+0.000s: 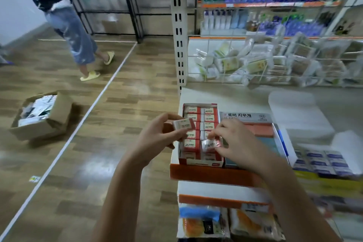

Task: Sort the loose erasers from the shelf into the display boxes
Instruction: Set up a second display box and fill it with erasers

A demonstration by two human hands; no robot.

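A red display box (200, 162) stands at the left end of the shelf, filled with two rows of red-and-white 2B erasers. My left hand (159, 137) grips one such eraser (183, 124) just left of the box, above the shelf edge. Over the box's near right part, my right hand (233, 141) pinches a wrapped eraser (210, 145) between thumb and fingertips. To the right sits a second display box (282, 143) with Korean lettering on its raised lid, holding pink and blue erasers. My right forearm covers its near end.
Small blue-labelled boxes (322, 161) lie further right on the shelf. Wire baskets of packaged goods (245, 63) stand behind. A white upright post (178, 31) is at the shelf's left end. On the wooden floor sits an open cardboard box (41, 116); a person (66, 23) walks at the back left.
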